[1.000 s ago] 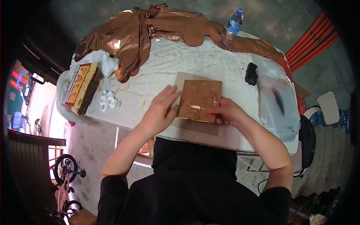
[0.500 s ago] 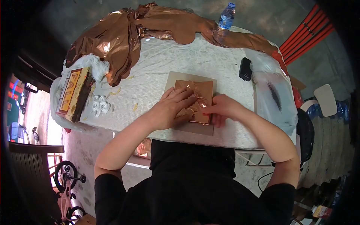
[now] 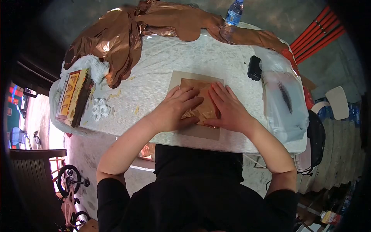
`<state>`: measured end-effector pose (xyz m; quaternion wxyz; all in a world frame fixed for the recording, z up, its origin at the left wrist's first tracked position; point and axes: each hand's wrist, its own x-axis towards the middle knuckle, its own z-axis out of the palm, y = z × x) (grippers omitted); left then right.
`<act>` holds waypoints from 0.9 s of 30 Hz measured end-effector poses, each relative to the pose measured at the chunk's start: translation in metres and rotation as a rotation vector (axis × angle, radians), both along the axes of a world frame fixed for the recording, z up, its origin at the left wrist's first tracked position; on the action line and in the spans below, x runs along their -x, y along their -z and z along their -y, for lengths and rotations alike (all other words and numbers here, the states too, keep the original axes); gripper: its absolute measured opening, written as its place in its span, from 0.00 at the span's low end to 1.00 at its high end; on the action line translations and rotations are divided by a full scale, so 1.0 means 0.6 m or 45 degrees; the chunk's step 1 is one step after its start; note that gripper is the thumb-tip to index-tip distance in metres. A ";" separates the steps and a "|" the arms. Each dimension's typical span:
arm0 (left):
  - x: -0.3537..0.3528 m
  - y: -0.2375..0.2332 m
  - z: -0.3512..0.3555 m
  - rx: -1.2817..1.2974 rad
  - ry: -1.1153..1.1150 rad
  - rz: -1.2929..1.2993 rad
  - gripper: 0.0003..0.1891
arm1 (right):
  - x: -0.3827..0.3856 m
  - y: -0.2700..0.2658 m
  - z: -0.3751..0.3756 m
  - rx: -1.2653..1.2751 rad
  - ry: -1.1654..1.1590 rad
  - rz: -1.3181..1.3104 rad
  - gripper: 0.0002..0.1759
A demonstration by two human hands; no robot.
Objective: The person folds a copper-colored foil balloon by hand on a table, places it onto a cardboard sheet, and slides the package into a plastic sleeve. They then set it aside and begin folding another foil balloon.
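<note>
A copper-coloured foil sheet point(image 3: 201, 85) lies on a flat grey-brown board point(image 3: 205, 133) at the near edge of the table. My left hand point(image 3: 177, 108) rests on the foil's left part, fingers apart and slightly bent. On the right side, my right hand point(image 3: 230, 110) lies over the foil's edge with its fingers spread. Wrinkles show in the foil between the two hands. Part of the foil is hidden under the fingers.
Large crumpled copper foil point(image 3: 170, 19) runs along the table's far edge, near a water bottle point(image 3: 234, 13). Left are a patterned box point(image 3: 71, 96) and small white rings point(image 3: 100, 109). Right are a black object point(image 3: 254, 68) and a plastic bag point(image 3: 284, 104).
My right hand has moved from pinching near the foil's right edge to lying spread over it. My left hand has barely moved. The view has shifted slightly.
</note>
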<state>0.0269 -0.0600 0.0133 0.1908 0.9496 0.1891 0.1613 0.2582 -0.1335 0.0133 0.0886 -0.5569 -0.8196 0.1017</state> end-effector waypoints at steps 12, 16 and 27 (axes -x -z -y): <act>0.017 -0.007 -0.002 -0.068 -0.147 -0.315 0.36 | -0.016 0.009 0.004 0.000 -0.038 0.038 0.66; 0.016 -0.004 -0.003 -0.064 -0.144 -0.334 0.38 | -0.025 -0.004 0.009 0.128 -0.027 0.095 0.70; -0.008 0.003 0.020 -0.103 -0.186 -0.347 0.41 | -0.090 0.017 0.039 0.245 0.343 -1.110 0.35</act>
